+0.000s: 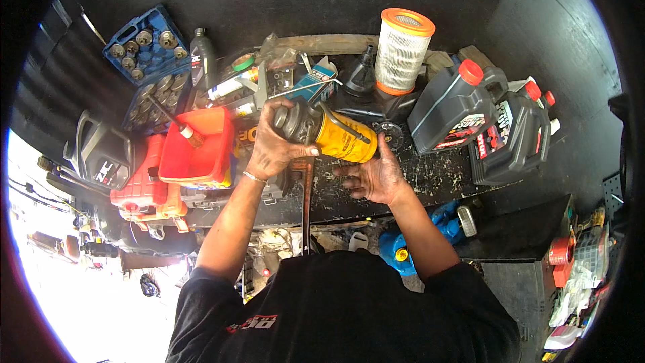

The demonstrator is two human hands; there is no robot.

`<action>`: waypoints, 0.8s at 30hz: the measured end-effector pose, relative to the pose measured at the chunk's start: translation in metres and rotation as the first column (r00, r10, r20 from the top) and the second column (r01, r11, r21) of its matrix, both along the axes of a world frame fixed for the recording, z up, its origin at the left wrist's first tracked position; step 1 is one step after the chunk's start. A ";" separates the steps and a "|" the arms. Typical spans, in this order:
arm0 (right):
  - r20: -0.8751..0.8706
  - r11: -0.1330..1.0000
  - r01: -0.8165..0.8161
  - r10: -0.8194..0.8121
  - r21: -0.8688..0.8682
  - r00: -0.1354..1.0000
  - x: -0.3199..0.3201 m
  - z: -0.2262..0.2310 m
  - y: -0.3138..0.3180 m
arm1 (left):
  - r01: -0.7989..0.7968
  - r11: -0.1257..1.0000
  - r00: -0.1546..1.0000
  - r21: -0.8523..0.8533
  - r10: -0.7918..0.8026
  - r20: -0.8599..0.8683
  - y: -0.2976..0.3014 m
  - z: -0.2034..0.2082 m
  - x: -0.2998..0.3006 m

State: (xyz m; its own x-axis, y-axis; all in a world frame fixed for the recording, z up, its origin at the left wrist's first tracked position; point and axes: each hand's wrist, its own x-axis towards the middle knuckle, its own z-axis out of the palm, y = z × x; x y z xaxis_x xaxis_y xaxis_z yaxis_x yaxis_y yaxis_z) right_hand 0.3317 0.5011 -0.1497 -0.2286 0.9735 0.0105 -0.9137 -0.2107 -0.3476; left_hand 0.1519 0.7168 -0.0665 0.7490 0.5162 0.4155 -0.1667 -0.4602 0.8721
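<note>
My left hand (270,151) is wrapped round the black end of a yellow cylindrical tool (344,138) with a black bar along its side. I hold it tilted above the workbench (430,173), its yellow end pointing right; its exact kind is unclear. My right hand (378,178) lies palm up beside the yellow end, fingers spread and smudged dark. Its thumb is close to that end, and I cannot tell whether they touch. Behind the tool stands a tall pleated air filter (403,50) with orange ends.
At left are a red tub (198,161) with a brush, a dark oil jug (104,158) and a blue socket case (148,44). Several dark jugs (457,107) with red caps stand at right. Below the bench edge lies a blue container (400,255).
</note>
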 end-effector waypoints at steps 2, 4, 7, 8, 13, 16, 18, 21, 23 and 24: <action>-0.034 0.998 0.060 -0.060 -0.020 0.998 0.004 0.001 0.001 | 0.008 0.997 1.000 -0.077 -0.008 0.003 0.000 -0.001 0.000; 0.480 0.936 0.342 -0.261 -0.087 0.838 0.003 0.006 0.000 | 0.035 0.979 0.999 -0.201 -0.029 0.035 0.000 0.000 0.000; 0.293 0.825 0.558 -0.557 0.090 0.777 -0.012 0.012 -0.003 | 0.022 0.992 0.999 -0.121 -0.017 0.044 0.000 0.003 0.002; 0.146 0.812 0.580 -0.583 0.065 0.799 -0.014 0.013 -0.002 | 0.028 0.993 0.998 -0.118 -0.021 0.058 0.000 0.003 0.002; -0.196 0.999 -0.032 0.033 0.007 0.980 0.000 0.016 0.006 | 0.053 0.998 0.999 -0.019 -0.053 0.006 -0.004 0.007 0.004; 0.309 0.925 0.310 -0.235 -0.218 0.921 0.002 0.018 0.005 | 0.104 0.981 0.993 -0.163 -0.095 0.063 -0.002 0.008 0.003; 0.422 0.813 0.580 -0.540 0.041 0.728 -0.014 0.018 0.004 | 0.120 0.967 0.991 -0.223 -0.102 0.089 0.001 0.009 0.003; 0.090 0.738 0.675 -0.671 -0.014 0.736 -0.027 0.020 0.009 | 0.095 0.984 0.995 -0.150 -0.087 0.056 0.003 0.008 0.004; 0.182 0.854 0.480 -0.450 -0.197 0.874 -0.023 0.022 0.012 | 0.130 0.976 0.991 -0.173 -0.126 0.038 0.003 0.007 0.004; 0.183 0.909 0.336 -0.297 -0.247 0.937 -0.018 0.022 0.013 | 0.108 0.990 0.994 -0.093 -0.105 0.040 0.004 0.007 0.004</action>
State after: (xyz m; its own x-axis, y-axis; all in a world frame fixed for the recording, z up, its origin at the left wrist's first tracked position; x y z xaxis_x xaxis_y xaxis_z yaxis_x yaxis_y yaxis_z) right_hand 0.3139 0.5144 -0.1276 0.1120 0.9556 -0.2726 -0.8950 -0.0222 -0.4456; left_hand 0.1557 0.7207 -0.0592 0.7876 0.4726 0.3954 -0.2416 -0.3534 0.9037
